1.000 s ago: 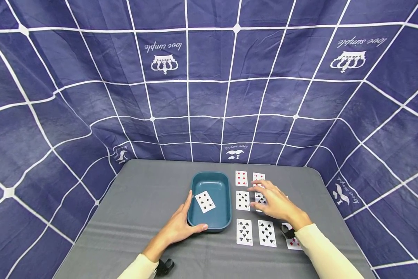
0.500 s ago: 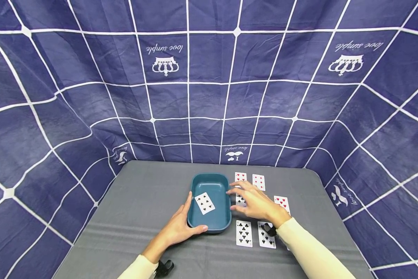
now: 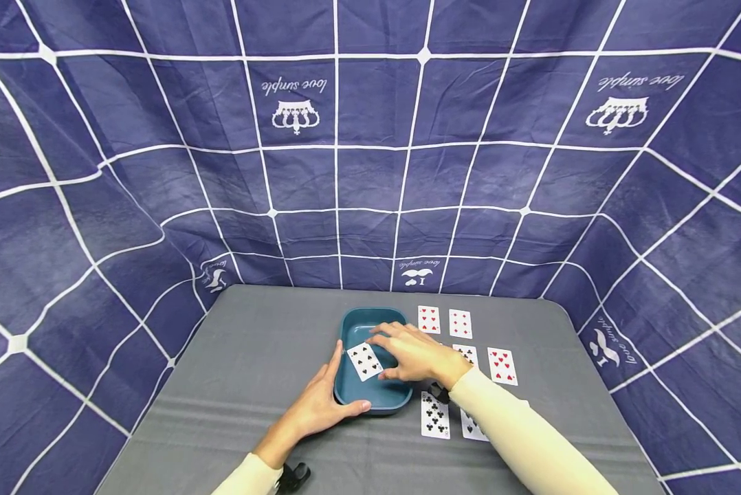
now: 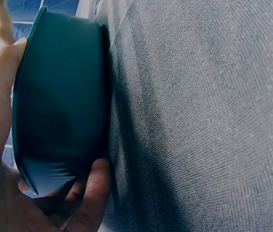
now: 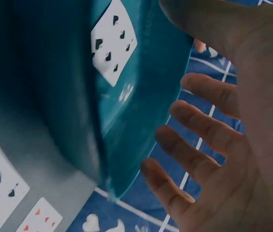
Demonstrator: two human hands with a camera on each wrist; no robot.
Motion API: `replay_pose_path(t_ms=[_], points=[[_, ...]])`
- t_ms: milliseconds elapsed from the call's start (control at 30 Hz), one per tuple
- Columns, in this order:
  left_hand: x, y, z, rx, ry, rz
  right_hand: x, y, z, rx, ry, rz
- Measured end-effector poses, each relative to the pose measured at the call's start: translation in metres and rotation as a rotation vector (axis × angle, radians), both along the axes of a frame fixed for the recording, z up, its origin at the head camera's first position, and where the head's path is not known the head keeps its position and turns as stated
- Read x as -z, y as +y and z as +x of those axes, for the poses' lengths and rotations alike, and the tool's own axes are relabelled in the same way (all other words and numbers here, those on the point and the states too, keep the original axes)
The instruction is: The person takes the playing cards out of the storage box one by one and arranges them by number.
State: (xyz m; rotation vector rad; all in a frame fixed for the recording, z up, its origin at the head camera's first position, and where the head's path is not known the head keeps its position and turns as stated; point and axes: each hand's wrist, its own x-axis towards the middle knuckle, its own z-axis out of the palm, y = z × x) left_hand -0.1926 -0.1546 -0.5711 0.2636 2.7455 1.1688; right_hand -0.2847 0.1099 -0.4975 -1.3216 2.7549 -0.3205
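Observation:
A teal-blue rectangular tray (image 3: pixel 377 405) stands on the grey table. Inside it a spade playing card (image 3: pixel 363 361) lies face up and slanted. My left hand (image 3: pixel 317 405) grips the tray's near left corner, thumb at the near rim and fingers along the left side; the left wrist view shows fingertips (image 4: pixel 98 181) low against the wall (image 4: pixel 64 92). Over the right half of the tray hovers my right hand (image 3: pixel 416 354), fingers loosely bent and spread apart. In the right wrist view nothing is between those fingers (image 5: pixel 189 140), and the spade card (image 5: pixel 114 43) lies beyond them.
Right of the tray, playing cards lie face up in rows: two red cards (image 3: pixel 429 320) (image 3: pixel 460 323) at the back, a heart card (image 3: pixel 502 366), a club card (image 3: pixel 435 416) and a spade card (image 3: pixel 472 427) nearer. My right arm covers others. Blue cloth (image 3: pixel 370 172) hangs behind.
My right hand has moved left from above the rows of cards to over the tray. The left hand, the tray and the card in it stay where they were.

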Motion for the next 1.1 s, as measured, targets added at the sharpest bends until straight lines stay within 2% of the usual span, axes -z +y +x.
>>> replay_pose_path(t_ms=[367,733,967,1100], points=[[0.000,0.000,-0.001,0.010,0.010,0.009,0.007,-0.031,-0.015,0.014,-0.076,0.093],[-0.001,0.000,0.001,0.004,0.002,0.008,0.028,-0.052,-0.032,0.027,-0.151,0.177],[-0.002,0.000,0.002,0.000,-0.011,0.009,0.034,-0.056,-0.035,0.039,-0.172,0.156],[-0.003,0.000,0.001,-0.002,-0.009,0.012,0.036,-0.055,-0.038,0.017,-0.169,0.135]])
